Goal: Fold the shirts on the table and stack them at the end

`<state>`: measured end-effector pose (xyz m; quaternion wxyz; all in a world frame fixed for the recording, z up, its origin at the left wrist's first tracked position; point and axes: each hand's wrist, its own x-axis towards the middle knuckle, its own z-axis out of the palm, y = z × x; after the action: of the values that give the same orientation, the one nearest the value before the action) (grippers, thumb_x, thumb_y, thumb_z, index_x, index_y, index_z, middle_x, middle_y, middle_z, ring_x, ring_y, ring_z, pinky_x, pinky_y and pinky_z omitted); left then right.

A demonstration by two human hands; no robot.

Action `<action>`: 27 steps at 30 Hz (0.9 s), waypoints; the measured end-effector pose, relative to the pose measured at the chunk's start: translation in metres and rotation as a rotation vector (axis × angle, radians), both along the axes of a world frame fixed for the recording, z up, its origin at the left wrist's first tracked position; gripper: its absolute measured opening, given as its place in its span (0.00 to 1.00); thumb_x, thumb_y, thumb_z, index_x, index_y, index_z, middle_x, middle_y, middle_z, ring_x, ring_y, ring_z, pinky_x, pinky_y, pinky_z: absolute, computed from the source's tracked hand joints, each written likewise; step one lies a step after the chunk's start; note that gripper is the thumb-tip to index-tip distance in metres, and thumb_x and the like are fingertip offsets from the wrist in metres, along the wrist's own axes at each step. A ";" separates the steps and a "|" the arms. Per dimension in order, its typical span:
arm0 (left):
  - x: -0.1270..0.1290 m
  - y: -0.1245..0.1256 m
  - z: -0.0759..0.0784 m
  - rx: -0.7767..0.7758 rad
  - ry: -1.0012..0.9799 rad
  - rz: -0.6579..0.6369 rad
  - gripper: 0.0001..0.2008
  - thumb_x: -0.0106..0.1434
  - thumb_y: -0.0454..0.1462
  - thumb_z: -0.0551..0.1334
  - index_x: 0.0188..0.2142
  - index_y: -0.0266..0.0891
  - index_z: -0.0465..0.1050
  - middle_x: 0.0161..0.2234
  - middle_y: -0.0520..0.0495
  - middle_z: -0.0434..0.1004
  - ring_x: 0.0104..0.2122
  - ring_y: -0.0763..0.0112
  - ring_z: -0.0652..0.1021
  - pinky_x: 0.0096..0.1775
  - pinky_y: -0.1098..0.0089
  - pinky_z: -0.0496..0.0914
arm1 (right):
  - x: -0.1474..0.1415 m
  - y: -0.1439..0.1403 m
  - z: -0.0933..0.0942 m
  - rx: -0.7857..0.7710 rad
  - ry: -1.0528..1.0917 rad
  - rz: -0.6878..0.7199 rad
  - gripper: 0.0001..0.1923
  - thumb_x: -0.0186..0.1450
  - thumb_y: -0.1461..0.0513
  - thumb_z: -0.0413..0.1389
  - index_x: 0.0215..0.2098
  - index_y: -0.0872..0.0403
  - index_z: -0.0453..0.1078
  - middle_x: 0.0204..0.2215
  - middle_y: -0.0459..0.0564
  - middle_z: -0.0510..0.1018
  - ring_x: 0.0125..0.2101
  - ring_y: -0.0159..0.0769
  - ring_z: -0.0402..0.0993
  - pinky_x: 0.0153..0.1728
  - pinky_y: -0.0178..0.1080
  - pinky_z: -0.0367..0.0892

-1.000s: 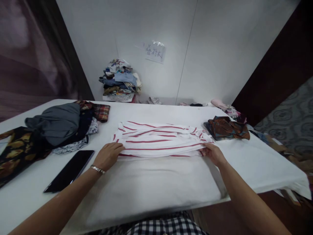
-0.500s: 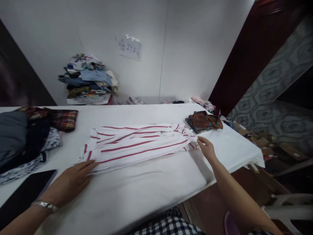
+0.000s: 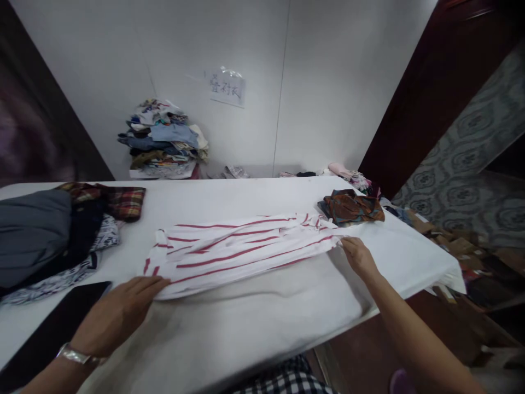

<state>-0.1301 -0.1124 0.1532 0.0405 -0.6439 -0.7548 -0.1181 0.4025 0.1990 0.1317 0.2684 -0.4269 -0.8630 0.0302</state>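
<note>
The right hand [image 3: 359, 256] pinches one end of the white red-striped cotton shirt [image 3: 241, 250], folded long on the white table [image 3: 254, 323]. The left hand [image 3: 118, 313] lies flat and open on the shirt's other end. An uneven pull could skew the fold. One shirt, two hands; one dark phone [image 3: 49, 334] left of the shirt.

Plain white wall [image 3: 328, 82] fills the top center, with a paper sign [image 3: 227, 87] taped on it (handwritten, can't read it). Dark wood panels [image 3: 414, 104] on the upper right, patterned grey floor [image 3: 463, 169] at far right.
</note>
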 end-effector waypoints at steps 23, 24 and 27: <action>0.007 0.109 0.028 -0.259 0.003 0.256 0.14 0.64 0.39 0.50 0.34 0.38 0.74 0.40 0.41 0.78 0.42 0.62 0.76 0.42 0.65 0.67 | -0.199 0.045 0.018 -0.160 -0.258 0.226 0.19 0.59 0.67 0.56 0.49 0.53 0.73 0.47 0.55 0.77 0.49 0.44 0.69 0.51 0.43 0.61; 0.002 0.112 0.032 -0.258 -0.011 0.275 0.15 0.64 0.39 0.49 0.35 0.38 0.74 0.38 0.42 0.79 0.39 0.63 0.77 0.39 0.66 0.67 | -0.203 0.049 0.019 -0.166 -0.269 0.228 0.16 0.59 0.67 0.56 0.46 0.53 0.75 0.44 0.55 0.78 0.48 0.44 0.70 0.50 0.42 0.61; -0.014 0.120 0.049 -0.238 -0.031 0.345 0.19 0.66 0.43 0.45 0.40 0.40 0.72 0.35 0.43 0.79 0.35 0.62 0.78 0.33 0.68 0.65 | -0.210 0.061 0.026 -0.186 -0.301 0.232 0.10 0.62 0.65 0.54 0.36 0.51 0.78 0.38 0.52 0.81 0.44 0.41 0.72 0.47 0.38 0.62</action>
<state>-0.1438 0.0075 0.2021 -0.0279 -0.5032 -0.8632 -0.0292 0.1927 0.2601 0.1577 0.0904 -0.3473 -0.9303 0.0764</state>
